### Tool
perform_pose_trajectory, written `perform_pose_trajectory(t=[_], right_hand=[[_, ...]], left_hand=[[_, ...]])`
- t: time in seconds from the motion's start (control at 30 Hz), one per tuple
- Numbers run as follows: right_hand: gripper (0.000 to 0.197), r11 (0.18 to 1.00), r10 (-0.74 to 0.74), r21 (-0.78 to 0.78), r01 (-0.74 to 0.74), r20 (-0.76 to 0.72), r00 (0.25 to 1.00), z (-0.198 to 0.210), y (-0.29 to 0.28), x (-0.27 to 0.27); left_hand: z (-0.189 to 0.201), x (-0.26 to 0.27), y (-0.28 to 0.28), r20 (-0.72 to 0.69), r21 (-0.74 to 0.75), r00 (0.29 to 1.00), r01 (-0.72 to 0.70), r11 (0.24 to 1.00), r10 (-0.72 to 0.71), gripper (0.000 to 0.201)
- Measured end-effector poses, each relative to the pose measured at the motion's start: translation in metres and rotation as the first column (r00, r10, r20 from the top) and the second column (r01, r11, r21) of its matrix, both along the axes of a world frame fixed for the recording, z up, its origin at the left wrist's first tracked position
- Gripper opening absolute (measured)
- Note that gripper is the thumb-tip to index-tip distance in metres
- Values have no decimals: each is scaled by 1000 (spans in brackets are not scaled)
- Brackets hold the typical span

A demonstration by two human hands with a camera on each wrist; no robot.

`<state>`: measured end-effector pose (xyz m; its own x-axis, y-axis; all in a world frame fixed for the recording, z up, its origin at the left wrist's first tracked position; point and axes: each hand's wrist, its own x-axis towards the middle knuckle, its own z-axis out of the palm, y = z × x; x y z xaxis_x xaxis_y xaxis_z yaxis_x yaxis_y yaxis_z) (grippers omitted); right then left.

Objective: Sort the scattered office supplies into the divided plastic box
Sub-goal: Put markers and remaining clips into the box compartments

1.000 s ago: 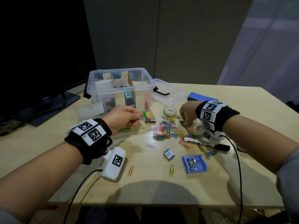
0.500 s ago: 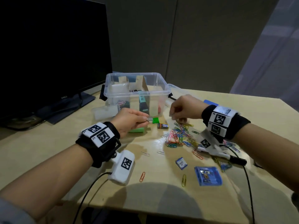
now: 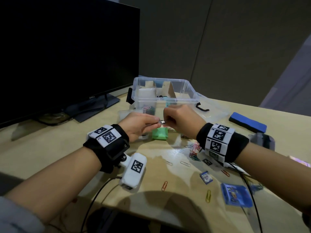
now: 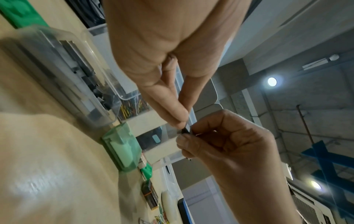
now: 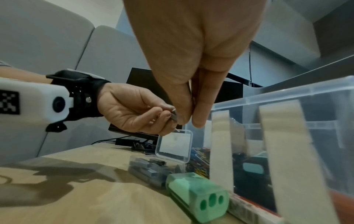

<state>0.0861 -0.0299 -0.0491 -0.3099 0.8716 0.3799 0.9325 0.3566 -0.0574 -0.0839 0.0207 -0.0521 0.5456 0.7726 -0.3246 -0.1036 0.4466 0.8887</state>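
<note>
Nearest on the bench, loose paper clips lie below the right hand. Both hands meet above a green case, the left hand and right each with grip pinched on one small grey piece, perhaps a staple strip. Just beyond stands the divided plastic box.

Left hand, right hand (fingertips pinched together)

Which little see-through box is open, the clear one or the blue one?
The clear one beside the big box: its lid stands up. The blue case lies shut.
</note>
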Motion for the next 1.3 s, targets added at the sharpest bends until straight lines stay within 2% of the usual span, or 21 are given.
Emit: perform_pose_trajectory(t=[0.2, 0.33, 0.5, 0.73, 0.9, 1.1, 1.23, 1.3], right_hand=[[10, 1000, -5, -26, 3, -93, 996, 4, 4, -11], [8, 999, 2, -32, -8, -178, 984, 8, 11, -22], [9, 998, 13, -63, -30, -249, 968, 16, 22, -42], [14, 997, 69, -30, -77, -208, 976, 12, 32, -62], [23, 996, 81, -18, -84, -115, 990, 12, 37, -68], [13, 993, 117, 27, -116, -51, 992, 7, 44, -72], [12, 987, 141, -69, -145, -71, 988, 7, 48, -76], [12, 981, 103, -158, -116, -87, 991, 4, 53, -79]], left_hand=[[4, -12, 5, 56, -72, 996, -62, 996, 66, 14], [9, -26, 12, 76, -57, 992, -98, 994, 102, 25], [11, -44, 20, 48, -11, 990, -133, 991, 134, 16], [4, -69, 26, 0, 22, 992, -127, 992, 127, 14], [0, -78, 26, -19, 72, 993, -118, 990, 120, 14], [-5, -82, 29, -58, 118, 991, -114, 986, 121, 24], [-7, -84, 28, -94, 185, 991, -82, 979, 100, 16], [-9, -84, 29, -175, 264, 973, -99, 959, 149, 19]])
